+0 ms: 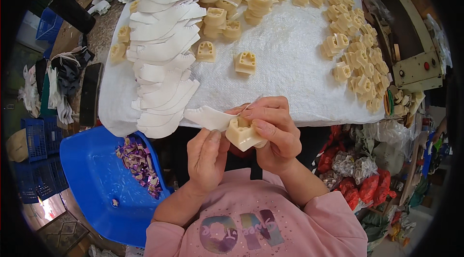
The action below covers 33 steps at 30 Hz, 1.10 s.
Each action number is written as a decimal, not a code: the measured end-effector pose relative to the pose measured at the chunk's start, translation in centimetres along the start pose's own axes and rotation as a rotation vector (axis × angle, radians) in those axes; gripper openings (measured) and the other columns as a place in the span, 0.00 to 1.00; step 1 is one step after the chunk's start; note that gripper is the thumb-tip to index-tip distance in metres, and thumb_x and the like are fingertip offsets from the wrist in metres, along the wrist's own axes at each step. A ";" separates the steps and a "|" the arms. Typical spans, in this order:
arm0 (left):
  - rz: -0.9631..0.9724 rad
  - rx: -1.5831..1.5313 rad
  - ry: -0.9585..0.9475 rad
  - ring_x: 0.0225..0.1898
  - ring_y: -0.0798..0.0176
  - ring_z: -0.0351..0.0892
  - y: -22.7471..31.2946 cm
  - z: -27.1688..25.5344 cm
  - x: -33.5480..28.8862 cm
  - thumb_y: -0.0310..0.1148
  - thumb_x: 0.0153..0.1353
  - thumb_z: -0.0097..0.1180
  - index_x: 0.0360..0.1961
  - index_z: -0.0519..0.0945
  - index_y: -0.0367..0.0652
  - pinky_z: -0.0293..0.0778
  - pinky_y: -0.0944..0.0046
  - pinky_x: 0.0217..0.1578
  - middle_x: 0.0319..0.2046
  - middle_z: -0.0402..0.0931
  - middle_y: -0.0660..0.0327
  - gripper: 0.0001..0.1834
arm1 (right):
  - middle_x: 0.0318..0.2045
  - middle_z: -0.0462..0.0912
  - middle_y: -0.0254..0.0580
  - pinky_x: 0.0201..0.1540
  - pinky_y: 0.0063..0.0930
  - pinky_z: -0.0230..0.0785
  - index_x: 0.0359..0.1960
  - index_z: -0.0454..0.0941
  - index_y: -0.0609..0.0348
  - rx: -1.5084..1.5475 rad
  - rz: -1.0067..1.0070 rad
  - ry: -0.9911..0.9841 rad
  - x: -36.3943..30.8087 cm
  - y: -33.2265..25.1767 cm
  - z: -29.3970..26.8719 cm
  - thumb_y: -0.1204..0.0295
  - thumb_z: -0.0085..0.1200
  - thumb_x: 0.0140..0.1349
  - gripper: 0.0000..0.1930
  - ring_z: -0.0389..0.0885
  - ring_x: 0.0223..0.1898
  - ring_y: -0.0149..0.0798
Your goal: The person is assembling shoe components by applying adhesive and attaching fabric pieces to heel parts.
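Just in front of my chest, at the near edge of the white cloth, my right hand [278, 133] grips a cream, hollow plastic-looking piece [244, 135] with a notched opening. Close on its left is my left hand [208, 155], fingers pinched together on the lower edge of a white curved strip [208, 116]. One end of the strip sticks out to the left; its other end meets the cream piece. Left fingertips are partly hidden, so whether they also touch the piece I cannot tell.
A long overlapping row of white strips [164, 49] lies on the left of the cloth [285, 63]. Cream pieces are stacked at the back [258, 3] and heaped at right [362, 58]. A blue tub [96, 184] with purple scraps stands lower left; a phone [91, 93] lies beside the cloth.
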State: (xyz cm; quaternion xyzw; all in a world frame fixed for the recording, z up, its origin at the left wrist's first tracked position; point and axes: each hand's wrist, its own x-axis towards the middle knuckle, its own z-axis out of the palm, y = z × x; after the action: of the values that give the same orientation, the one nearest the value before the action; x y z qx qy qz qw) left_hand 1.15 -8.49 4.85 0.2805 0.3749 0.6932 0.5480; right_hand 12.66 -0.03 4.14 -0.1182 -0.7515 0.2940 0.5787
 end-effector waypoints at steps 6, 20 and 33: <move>-0.007 0.022 0.002 0.57 0.55 0.68 0.2 0.3 -0.2 0.34 0.66 0.34 0.58 0.62 0.23 0.63 0.58 0.58 0.55 0.67 0.45 0.26 | 0.42 0.78 0.45 0.41 0.33 0.70 0.46 0.74 0.58 -0.014 0.026 -0.030 -0.2 -0.1 -0.3 0.87 0.57 0.46 0.22 0.75 0.41 0.48; 0.265 0.598 0.100 0.32 0.69 0.77 2.4 -1.0 1.3 0.28 0.66 0.43 0.44 0.77 0.27 0.71 0.71 0.36 0.33 0.80 0.54 0.15 | 0.35 0.80 0.32 0.43 0.38 0.51 0.37 0.77 0.51 -0.429 -0.048 -0.074 0.2 0.2 -0.8 0.78 0.60 0.42 0.17 0.68 0.34 0.38; 0.408 0.934 0.011 0.28 0.57 0.77 0.4 -0.7 0.9 0.21 0.60 0.48 0.42 0.78 0.28 0.71 0.67 0.31 0.30 0.77 0.50 0.11 | 0.27 0.68 0.32 0.40 0.43 0.46 0.29 0.75 0.51 -0.677 0.172 -0.454 1.5 -2.4 -1.4 0.78 0.56 0.34 0.15 0.66 0.34 0.39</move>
State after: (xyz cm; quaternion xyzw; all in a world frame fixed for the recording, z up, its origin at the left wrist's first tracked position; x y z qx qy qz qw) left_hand 0.18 -7.78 4.78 0.5593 0.5852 0.5461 0.2155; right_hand 13.87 -0.74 6.93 -0.2962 -0.9016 0.0962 0.3003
